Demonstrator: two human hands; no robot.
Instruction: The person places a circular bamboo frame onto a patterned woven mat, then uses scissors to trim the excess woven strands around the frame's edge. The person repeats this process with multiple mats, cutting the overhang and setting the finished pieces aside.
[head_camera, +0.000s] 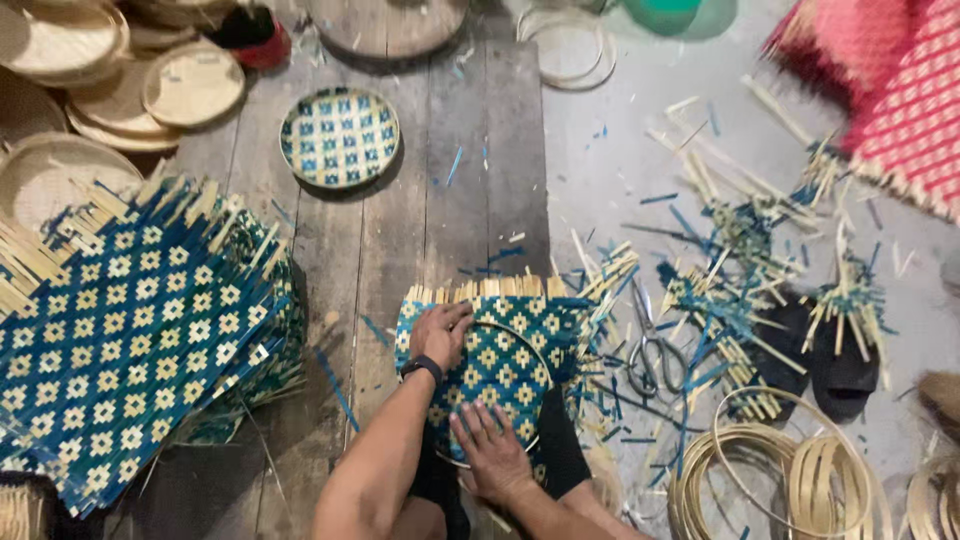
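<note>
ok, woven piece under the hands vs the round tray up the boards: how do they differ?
The woven mat is a flat square with loose strip ends along its edges; the finished tray is round, trimmed and rimmed. Left hand and right hand press a hoop on the mat; the tray lies untouched. Both share a blue-and-natural diamond weave.

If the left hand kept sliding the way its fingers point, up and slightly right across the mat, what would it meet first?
The left hand lies on the woven mat. Straight on, it would first reach the mat's fringe of strip ends, then bare wooden planks. The round woven tray seems left of that line.
</note>
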